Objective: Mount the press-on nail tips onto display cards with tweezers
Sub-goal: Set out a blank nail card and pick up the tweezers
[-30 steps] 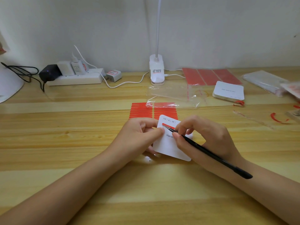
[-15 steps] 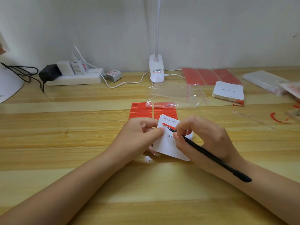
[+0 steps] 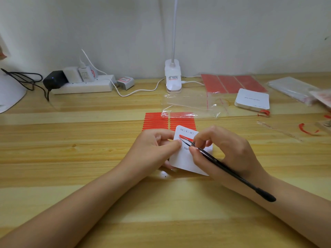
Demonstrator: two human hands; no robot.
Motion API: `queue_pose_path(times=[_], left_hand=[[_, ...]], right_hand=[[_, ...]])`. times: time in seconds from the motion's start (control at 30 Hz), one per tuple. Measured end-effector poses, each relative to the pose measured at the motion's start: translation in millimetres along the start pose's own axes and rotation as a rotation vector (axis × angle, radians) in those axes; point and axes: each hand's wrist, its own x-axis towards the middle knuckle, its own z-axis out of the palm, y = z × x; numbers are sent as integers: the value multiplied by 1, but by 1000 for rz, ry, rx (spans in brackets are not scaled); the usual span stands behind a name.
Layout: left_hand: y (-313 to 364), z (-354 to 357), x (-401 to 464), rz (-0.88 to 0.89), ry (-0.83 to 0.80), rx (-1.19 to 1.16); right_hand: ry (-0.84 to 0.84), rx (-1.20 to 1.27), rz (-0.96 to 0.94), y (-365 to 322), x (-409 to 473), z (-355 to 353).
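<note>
A white display card (image 3: 184,162) with printed size boxes sits tilted at the table's middle. My left hand (image 3: 152,149) pinches its left edge, thumb on top. A red strip (image 3: 184,137) lies across the card's upper part. My right hand (image 3: 225,151) holds black tweezers (image 3: 223,168), whose tips touch the left end of the red strip; the handle runs back over my right wrist. No nail tip can be told apart in this view.
A sheet of red strips (image 3: 155,120) lies just behind the card, partly under a clear plastic bag (image 3: 188,104). A stack of white cards (image 3: 252,100) and red sheets (image 3: 232,83) lie at back right. A lamp base (image 3: 172,77) and power strip (image 3: 82,86) stand by the wall.
Almost nothing has moved. The tweezer tips have shifted slightly along the red strip while both hands keep their hold.
</note>
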Motion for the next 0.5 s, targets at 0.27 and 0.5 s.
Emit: queue_pose_path(times=[0.27, 0.5], left_hand=[[-2, 0, 1, 6, -13, -10], [-3, 0, 2, 10, -6, -20]], right_hand=[[14, -19, -12, 0, 1, 1], [3, -50, -32, 0, 1, 1]])
